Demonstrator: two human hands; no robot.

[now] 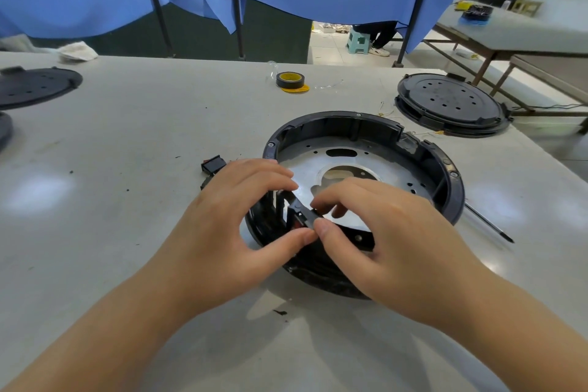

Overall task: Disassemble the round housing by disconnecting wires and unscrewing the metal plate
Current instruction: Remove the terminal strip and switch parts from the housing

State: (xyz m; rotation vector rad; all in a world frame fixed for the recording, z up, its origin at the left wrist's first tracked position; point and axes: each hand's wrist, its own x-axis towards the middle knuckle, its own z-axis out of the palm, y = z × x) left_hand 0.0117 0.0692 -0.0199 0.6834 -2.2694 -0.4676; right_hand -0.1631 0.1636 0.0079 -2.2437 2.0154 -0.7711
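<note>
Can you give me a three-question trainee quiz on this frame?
1. True or false: the screwdriver is in the right hand.
2. What do both hands pinch? A) the tape roll B) a small black part at the near rim of the round housing C) the switch
3. Fill in: the silver metal plate lies ___ the housing.

Key:
1. False; it lies on the table, right of the housing.
2. B; the left hand and the right hand both have their grip on it.
3. inside
</note>
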